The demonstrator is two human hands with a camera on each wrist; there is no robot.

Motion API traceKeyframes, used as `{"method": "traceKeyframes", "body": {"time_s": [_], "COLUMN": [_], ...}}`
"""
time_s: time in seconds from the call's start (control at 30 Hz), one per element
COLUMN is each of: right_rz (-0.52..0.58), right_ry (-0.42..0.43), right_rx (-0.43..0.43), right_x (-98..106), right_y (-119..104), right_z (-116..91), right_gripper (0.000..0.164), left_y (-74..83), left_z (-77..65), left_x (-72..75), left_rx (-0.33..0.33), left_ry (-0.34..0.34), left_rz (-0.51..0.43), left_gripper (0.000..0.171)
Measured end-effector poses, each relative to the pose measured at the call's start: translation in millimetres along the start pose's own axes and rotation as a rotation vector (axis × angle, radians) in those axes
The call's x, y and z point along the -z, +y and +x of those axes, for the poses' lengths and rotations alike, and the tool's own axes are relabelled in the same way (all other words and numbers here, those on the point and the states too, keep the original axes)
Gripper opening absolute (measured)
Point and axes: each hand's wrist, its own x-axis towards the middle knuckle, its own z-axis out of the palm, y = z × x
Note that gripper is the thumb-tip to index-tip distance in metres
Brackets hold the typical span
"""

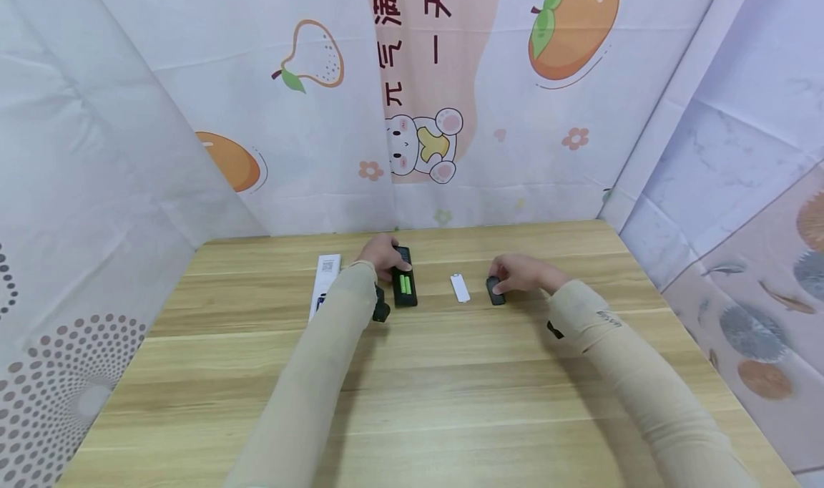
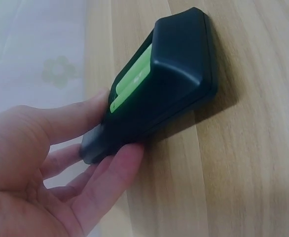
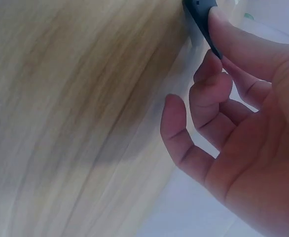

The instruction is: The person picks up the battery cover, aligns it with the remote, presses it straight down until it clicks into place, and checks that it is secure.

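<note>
At the far middle of the table, my left hand (image 1: pixel 381 255) grips a black remote control (image 1: pixel 405 301) by its far end, thumb on one side and fingers on the other. Its back faces up with the battery compartment uncovered, and two green batteries (image 1: pixel 405 285) lie side by side in it. The left wrist view shows the remote (image 2: pixel 184 54) close over the wood. Farther right, my right hand (image 1: pixel 521 272) pinches a small flat black cover (image 1: pixel 495 293) between thumb and fingers. Only part of that cover (image 3: pixel 200 14) shows in the right wrist view.
Between the hands lies a small white flat piece (image 1: pixel 460 288). A white box (image 1: pixel 327 267) with a printed code sits left of the remote, partly hidden by the left sleeve. Behind the wooden table (image 1: pixel 438 402) hangs a printed curtain (image 1: pixel 515 159).
</note>
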Motion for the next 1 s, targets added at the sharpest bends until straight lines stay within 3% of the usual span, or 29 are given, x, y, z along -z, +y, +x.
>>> {"method": "traceKeyframes", "body": {"time_s": [0.13,0.53,0.77,0.9,1.0], "right_rz": [0.031,-0.057,0.025,0.081,0.093], "right_ry": [-0.001,-0.015,0.013,0.07,0.105], "right_rx": [-0.019,0.083,0.118,0.192,0.2], "right_x": [1.8,6.2,5.3,6.2,7.3], "right_y": [0.7,-9.5,-13.4,-20.3,-25.6], "right_z": [-1.5,-6.0,-6.4,-3.3,-1.1], "right_gripper": [0.026,0.03,0.031,0.031,0.029], "left_y": [-1.1,-7.0,-12.9,-12.7,-12.0], "left_z": [0.0,2.3,5.3,2.9,1.1], "left_x": [-0.7,-0.4,-0.3,0.7,0.6], "left_rx": [-0.026,-0.046,-0.056,-0.049,-0.049], "left_ry": [-0.001,-0.035,-0.046,-0.046,-0.045], "left_rz": [-0.005,-0.084,-0.143,-0.199,-0.215], "left_gripper": [0.069,0.072,0.07,0.077,0.084]}}
